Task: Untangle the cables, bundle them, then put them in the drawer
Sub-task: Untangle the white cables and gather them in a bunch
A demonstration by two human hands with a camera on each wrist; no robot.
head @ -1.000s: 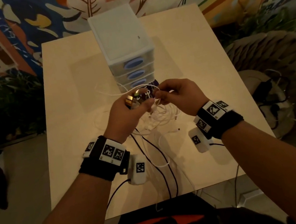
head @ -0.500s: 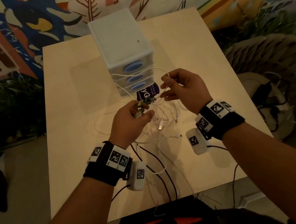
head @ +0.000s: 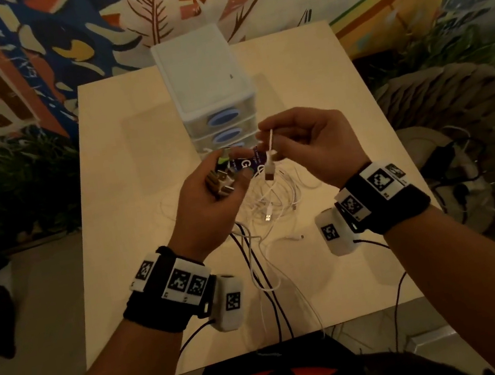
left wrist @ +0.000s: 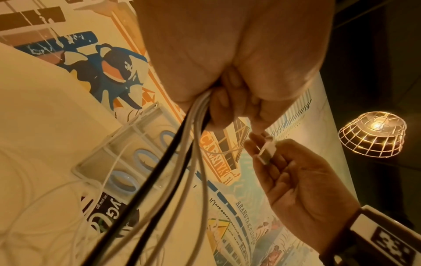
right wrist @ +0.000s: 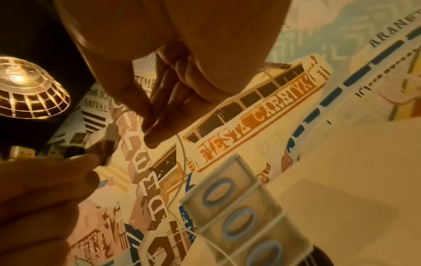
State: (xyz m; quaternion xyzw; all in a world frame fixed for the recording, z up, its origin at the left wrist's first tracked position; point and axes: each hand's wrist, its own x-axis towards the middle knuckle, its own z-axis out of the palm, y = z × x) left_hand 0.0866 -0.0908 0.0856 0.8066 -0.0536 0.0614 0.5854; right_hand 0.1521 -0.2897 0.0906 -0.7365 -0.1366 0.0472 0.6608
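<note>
**Feed the loose plug end across to the gathered ends**

The right hand (head: 313,141) pinches one white cable (head: 271,143) just behind its USB plug (head: 269,172), the plug hanging down from that grip. The left hand (head: 209,200) is curled round a cluster of collected plug ends (head: 222,178), with their black and white leads (left wrist: 173,162) trailing from the fist toward the desk (head: 132,205). To do this step well, I judge the right hand should keep the plug steady and lay it alongside the others, so the left thumb can clamp it. The remaining tangle of white cables (head: 274,202) lies on the desk below both hands, just near of the closed drawer unit (head: 212,95).
</note>
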